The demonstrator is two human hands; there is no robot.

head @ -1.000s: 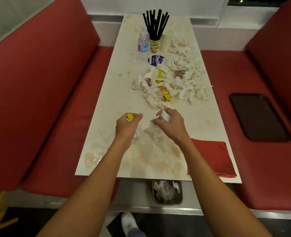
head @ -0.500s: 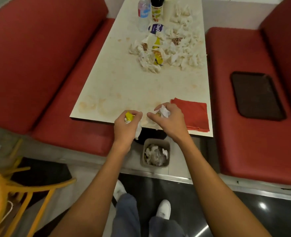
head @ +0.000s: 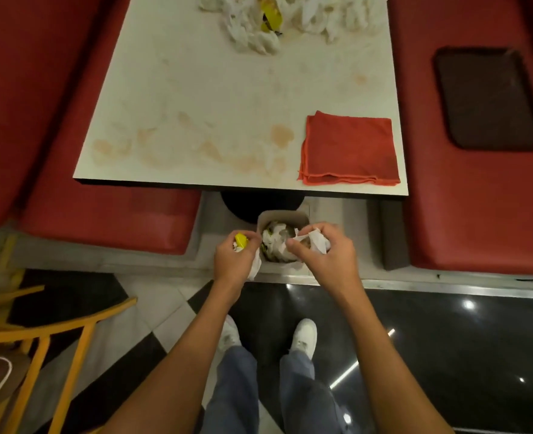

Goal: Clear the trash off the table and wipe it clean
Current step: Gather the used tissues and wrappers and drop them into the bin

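Observation:
My left hand (head: 233, 261) grips a yellow wrapper (head: 240, 240) and a crumpled white napkin just left of the small grey trash bin (head: 282, 217) on the floor. My right hand (head: 324, 256) holds a crumpled white napkin (head: 316, 243) over the bin's right rim. The bin holds several used napkins. The white table (head: 227, 98) is stained with orange smears near its front edge. A pile of crumpled napkins and yellow wrappers (head: 258, 32) lies at its far end. A folded red cloth (head: 349, 148) sits on the table's near right corner.
Red bench seats (head: 108, 220) flank the table on both sides. A dark tray (head: 487, 98) lies on the right bench. A yellow chair (head: 39, 333) stands at the lower left. My white shoes (head: 304, 338) are on the dark floor below the bin.
Both hands have come off the table with the trash and lowered to the bin below its front edge. The view has tilted downward, cutting off the far end of the table.

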